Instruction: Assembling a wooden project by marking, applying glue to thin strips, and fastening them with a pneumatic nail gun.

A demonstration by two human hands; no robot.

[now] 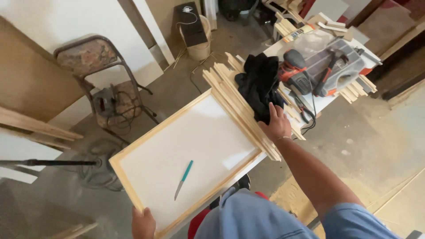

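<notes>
Frame (186, 155) overhangs the surface (325, 104) toward open floor, a knife (183, 179) lying on its white panel. Left hand (143, 225) grips its near corner, fingers curled under and hidden. Right hand (276, 125), fingers spread flat, presses on wood strips (239, 104) beside a black cloth (259, 84).

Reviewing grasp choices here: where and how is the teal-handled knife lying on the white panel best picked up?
Grip the knife by its teal handle, the upper end, coming from above with a pinch across its width. It lies flat and alone on the white panel, blade pointing toward the left hand.
</notes>
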